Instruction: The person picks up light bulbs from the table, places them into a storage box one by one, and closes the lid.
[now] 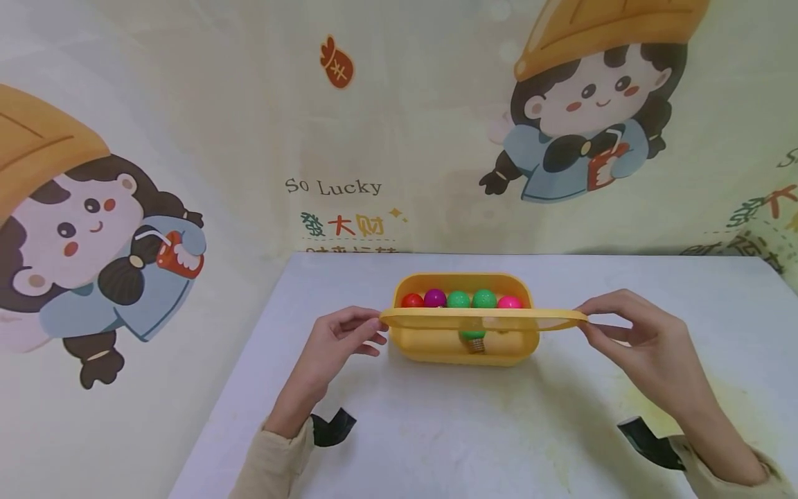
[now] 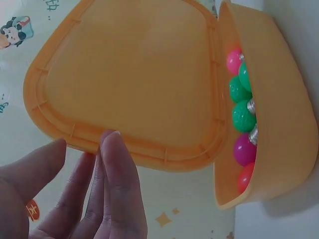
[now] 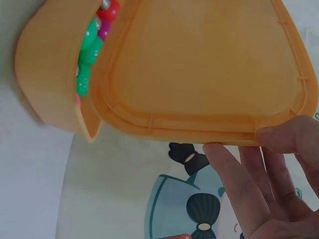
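A yellow-orange plastic lid (image 1: 486, 318) stands on edge over the near part of a matching open box (image 1: 461, 353). My left hand (image 1: 341, 344) pinches the lid's left end. At the opposite end, my right hand (image 1: 648, 350) grips it between thumb and fingers. The lid's ribbed inner face (image 2: 134, 74) shows in the left wrist view. Inside the box lie several round bulb-like balls with metallic bases: a red one (image 1: 412, 300), a purple one (image 1: 435, 298), green ones (image 1: 484, 299) and a pink one (image 1: 510, 302). The lid partly hides a green one (image 1: 472, 335) with a ridged base.
The box stands on a white table (image 1: 436, 430), toward its far edge. Behind the table is a cream backdrop (image 1: 424, 125) printed with cartoon figures and lettering. Black straps (image 1: 651, 443) stick out from both sleeves.
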Demonstrator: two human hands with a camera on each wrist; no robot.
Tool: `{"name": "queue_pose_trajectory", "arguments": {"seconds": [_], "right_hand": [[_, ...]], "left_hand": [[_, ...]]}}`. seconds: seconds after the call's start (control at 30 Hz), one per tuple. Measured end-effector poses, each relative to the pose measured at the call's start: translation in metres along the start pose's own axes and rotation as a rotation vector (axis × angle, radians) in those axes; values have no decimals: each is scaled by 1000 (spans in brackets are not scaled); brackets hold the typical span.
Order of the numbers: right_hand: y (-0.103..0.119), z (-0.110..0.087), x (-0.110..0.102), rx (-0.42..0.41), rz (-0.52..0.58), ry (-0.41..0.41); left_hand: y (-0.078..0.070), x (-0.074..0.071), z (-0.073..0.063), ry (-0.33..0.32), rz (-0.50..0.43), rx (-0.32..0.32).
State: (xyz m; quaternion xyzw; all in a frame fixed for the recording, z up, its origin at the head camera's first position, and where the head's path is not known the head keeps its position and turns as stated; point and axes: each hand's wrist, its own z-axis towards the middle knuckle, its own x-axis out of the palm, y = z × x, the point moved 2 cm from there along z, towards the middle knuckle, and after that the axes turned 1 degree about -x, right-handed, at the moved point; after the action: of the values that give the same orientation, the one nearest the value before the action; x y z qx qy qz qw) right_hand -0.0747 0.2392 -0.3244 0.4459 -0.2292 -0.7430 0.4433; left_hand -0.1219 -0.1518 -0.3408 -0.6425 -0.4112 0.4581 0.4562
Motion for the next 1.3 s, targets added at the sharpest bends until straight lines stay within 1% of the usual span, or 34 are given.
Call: {"name": "queue_pose_trajectory", "arguments": {"seconds": [0.17, 0.37, 0.53, 0.6, 0.73, 0.83, 0.87, 0.97, 1.03, 1.1, 1.17, 1.3], "right_hand": [[-3, 0, 2, -15, 42, 5], [-9, 1, 5, -24, 93, 36], [-17, 0, 8, -73, 206, 78], [-20, -2, 9, -88, 231, 92], [-24, -2, 12, -129, 199, 97], [-26, -2, 13, -149, 117, 103], [-27, -2, 13, -166, 97, 102], [-28, -1, 14, -172, 15, 100], [-30, -1, 14, -178, -13, 91], [-31, -1, 14, -169, -20, 85], [-34, -1, 15, -158, 3, 85], [-39, -2, 18, -85, 68, 134]], "left_hand": [[2, 1, 3, -30, -16, -35], [7, 4, 8, -60, -59, -61], [11, 7, 12, -61, -103, -95], [13, 8, 13, -60, -122, -108], [16, 8, 15, -52, -173, -135], [18, 8, 15, -38, -228, -148], [19, 8, 16, -29, -251, -150], [20, 8, 16, -7, -311, -157], [22, 8, 17, 4, -332, -164], [23, 9, 18, 8, -338, -167], [24, 9, 18, 7, -334, -168], [26, 11, 19, -1, -327, -165]]}}
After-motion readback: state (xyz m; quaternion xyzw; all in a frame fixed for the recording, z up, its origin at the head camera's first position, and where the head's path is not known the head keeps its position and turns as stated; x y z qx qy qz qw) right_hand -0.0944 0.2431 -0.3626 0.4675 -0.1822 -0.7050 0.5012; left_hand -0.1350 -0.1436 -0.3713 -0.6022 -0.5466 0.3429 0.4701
